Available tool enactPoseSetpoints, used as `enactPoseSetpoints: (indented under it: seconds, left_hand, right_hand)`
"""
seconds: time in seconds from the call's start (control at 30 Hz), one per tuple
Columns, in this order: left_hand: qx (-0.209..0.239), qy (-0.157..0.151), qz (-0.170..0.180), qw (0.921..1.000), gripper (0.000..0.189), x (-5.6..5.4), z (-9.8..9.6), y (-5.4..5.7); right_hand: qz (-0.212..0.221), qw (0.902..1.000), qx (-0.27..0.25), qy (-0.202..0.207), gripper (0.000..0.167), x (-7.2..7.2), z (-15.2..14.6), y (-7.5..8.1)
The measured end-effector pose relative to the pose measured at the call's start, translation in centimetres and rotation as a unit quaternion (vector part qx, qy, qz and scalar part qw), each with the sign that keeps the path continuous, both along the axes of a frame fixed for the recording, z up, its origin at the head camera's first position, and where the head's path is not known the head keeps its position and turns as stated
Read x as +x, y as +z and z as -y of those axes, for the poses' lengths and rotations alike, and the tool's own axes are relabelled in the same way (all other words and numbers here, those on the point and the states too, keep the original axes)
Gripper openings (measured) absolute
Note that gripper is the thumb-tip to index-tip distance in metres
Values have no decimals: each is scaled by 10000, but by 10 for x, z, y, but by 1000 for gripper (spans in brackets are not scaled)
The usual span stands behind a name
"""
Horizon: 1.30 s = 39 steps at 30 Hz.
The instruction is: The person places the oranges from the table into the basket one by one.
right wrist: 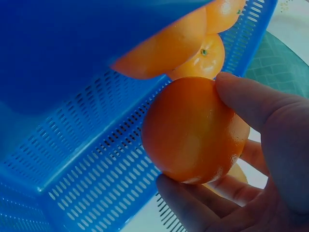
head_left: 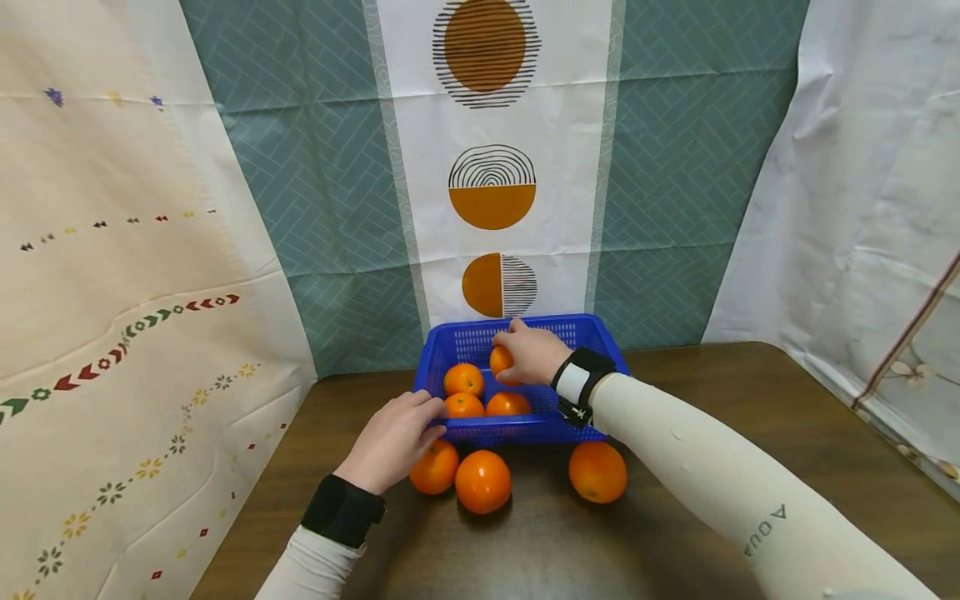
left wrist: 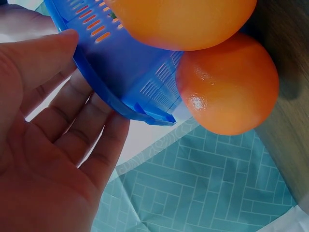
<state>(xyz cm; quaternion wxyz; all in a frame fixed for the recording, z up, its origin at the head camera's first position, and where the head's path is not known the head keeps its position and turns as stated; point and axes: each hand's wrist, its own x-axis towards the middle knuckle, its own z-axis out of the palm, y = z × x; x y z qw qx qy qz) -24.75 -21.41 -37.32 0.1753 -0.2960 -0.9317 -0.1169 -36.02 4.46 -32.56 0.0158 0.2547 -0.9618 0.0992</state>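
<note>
A blue plastic basket (head_left: 517,432) with slotted walls stands on the table. My left hand (head_left: 397,437) grips its front left corner; in the left wrist view the thumb and fingers lie on either side of the basket rim (left wrist: 99,87). Inside the basket, my right hand (head_left: 534,354) holds an orange (right wrist: 193,130) between thumb and fingers, over the basket floor. Several other oranges sit in the basket's left part, among them a rear orange (head_left: 463,380), a front orange (head_left: 464,406) and a middle orange (head_left: 508,404).
In front of the basket, two oranges lie side by side near my left hand, one partly hidden orange (head_left: 435,468) and one shiny orange (head_left: 483,482). Another orange (head_left: 597,472) lies under my right forearm. Patterned cloth (head_left: 667,183) hangs behind the wooden table (head_left: 720,383).
</note>
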Motion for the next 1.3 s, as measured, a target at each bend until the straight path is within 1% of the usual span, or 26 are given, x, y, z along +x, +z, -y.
enactPoseSetpoints:
  seconds: [0.2, 0.43, 0.67, 0.9, 1.1, 1.3]
  left_hand:
    - [19, 11, -50, 10000, 21, -1, 1, -2]
    - [-31, -114, -220, 9997, 20, -3, 2, -3]
    - [-11, -89, -191, 9998, 19, -3, 3, -4]
    - [-37, -77, -132, 9999, 19, -3, 3, -5]
    - [-20, -81, -90, 9999, 19, -2, 3, -3]
    - [12, -78, -51, 10000, 19, -2, 4, -3]
  right_hand:
    - [-20, 10000, 81, 27, 56, -1, 5, -2]
    - [-103, 9997, 169, 139, 55, -1, 9, -3]
    - [-38, 9996, 264, 102, 55, -5, 16, -3]
    - [31, 9992, 391, 39, 54, -6, 20, -2]
    - [111, 9985, 522, 81, 52, -7, 24, 0]
    - [324, 9970, 701, 65, 49, -15, 29, -3]
